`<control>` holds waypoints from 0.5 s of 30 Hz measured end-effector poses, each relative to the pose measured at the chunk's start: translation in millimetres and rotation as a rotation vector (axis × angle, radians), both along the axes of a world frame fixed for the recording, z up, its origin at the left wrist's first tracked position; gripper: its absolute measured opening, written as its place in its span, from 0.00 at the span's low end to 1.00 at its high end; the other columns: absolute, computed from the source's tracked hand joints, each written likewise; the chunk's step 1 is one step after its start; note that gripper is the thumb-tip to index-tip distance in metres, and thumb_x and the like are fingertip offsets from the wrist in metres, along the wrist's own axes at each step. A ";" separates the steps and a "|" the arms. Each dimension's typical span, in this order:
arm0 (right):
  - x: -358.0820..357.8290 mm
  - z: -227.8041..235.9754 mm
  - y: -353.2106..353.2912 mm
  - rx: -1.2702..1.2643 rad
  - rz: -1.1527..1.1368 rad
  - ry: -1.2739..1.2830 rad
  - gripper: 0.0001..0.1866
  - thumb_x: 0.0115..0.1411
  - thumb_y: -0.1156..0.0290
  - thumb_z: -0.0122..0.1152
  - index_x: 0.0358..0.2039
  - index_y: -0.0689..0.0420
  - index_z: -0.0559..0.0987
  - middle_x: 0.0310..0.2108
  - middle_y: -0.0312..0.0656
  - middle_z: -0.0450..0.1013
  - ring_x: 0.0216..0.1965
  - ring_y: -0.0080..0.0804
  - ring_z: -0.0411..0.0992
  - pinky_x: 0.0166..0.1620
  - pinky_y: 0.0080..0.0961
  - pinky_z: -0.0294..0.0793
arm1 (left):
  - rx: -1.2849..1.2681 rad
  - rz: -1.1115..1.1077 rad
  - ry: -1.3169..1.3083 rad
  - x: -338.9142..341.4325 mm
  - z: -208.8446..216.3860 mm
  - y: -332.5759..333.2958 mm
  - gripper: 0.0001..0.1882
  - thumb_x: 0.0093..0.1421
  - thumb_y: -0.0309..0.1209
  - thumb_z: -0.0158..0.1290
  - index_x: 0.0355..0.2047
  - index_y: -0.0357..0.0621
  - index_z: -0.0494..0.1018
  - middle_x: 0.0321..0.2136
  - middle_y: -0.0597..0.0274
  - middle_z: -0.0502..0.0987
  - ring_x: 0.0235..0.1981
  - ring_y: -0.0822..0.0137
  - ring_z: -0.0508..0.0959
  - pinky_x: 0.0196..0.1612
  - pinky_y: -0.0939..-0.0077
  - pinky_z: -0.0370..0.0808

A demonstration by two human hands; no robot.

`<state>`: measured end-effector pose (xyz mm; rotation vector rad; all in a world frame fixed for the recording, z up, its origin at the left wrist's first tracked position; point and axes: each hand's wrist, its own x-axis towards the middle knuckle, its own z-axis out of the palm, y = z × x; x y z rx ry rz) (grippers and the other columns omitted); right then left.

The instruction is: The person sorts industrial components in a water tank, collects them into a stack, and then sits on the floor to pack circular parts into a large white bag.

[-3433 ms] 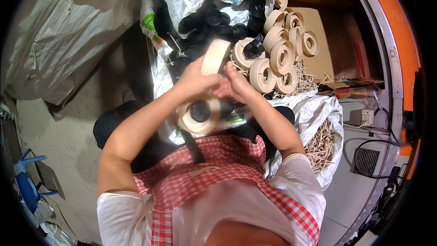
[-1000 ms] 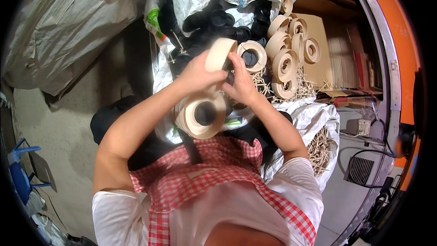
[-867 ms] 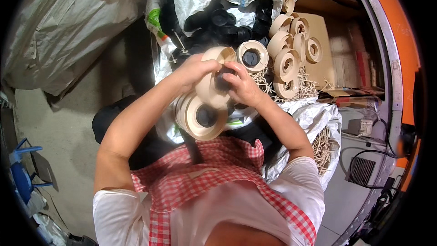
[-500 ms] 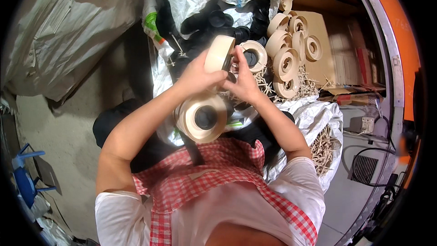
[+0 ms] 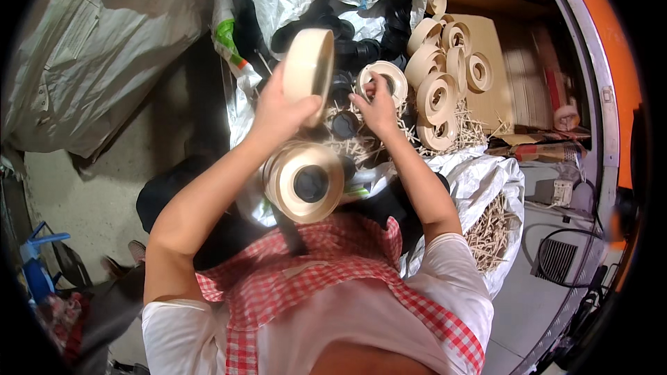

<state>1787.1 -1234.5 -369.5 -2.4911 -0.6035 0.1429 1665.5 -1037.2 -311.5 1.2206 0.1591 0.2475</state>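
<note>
My left hand (image 5: 283,103) grips a cream plastic ring (image 5: 304,62) by its near side, tilted up on edge. My right hand (image 5: 379,111) is at another cream ring (image 5: 398,83) with a dark centre. Its thumb and fingers are curled together over that ring's left side; what they pinch, if anything, is too small to make out. Below my left forearm, close to my apron, sits a stack of cream rings (image 5: 333,173) with a black round part (image 5: 310,184) in the middle. Black round parts (image 5: 344,123) and small cream sticks (image 5: 363,147) lie between my hands.
Several cream rings (image 5: 439,97) are heaped at the right, beside a cardboard box (image 5: 504,83). More sticks (image 5: 492,232) fill a white sack (image 5: 511,180). Black parts (image 5: 326,24) lie in a sack at the far side. Another person's leg (image 5: 114,312) shows at lower left.
My hands have moved apart. The left carries its ring to the left, while the right has left that ring and moved to the ring on the right. A person's leg has appeared at lower left.
</note>
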 end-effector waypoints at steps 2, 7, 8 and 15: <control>20.6 -17.9 -9.8 -0.153 -0.059 -0.090 0.47 0.40 0.62 0.67 0.56 0.65 0.50 0.52 0.55 0.57 0.54 0.49 0.56 0.55 0.34 0.55 | -0.306 -0.116 0.130 -4.0 2.6 16.1 0.31 0.47 0.27 0.50 0.52 0.41 0.52 0.43 0.55 0.65 0.41 0.69 0.69 0.42 0.73 0.70; 52.9 -65.5 -31.7 -0.669 -0.042 -0.210 0.52 0.37 0.59 0.68 0.59 0.50 0.46 0.48 0.51 0.61 0.51 0.47 0.59 0.51 0.40 0.58 | 0.748 -0.483 0.384 -21.2 -13.0 10.0 0.14 0.51 0.36 0.47 0.37 0.44 0.70 0.29 0.56 0.74 0.35 0.63 0.74 0.38 0.70 0.71; 55.8 -61.2 -26.1 -0.742 -0.052 -0.141 0.52 0.37 0.59 0.68 0.59 0.48 0.46 0.48 0.50 0.62 0.50 0.47 0.59 0.51 0.41 0.58 | 1.159 -0.471 0.284 -25.0 -11.8 7.9 0.15 0.50 0.40 0.48 0.33 0.46 0.74 0.26 0.55 0.75 0.33 0.58 0.73 0.35 0.66 0.71; 80.1 -65.1 -59.2 -0.601 0.048 -0.212 0.24 0.47 0.70 0.51 0.48 0.47 0.64 0.31 0.47 0.72 0.32 0.45 0.72 0.32 0.40 0.69 | 1.279 -0.580 0.273 -28.1 -21.4 -2.3 0.15 0.53 0.42 0.47 0.31 0.45 0.74 0.30 0.53 0.74 0.34 0.54 0.73 0.38 0.62 0.70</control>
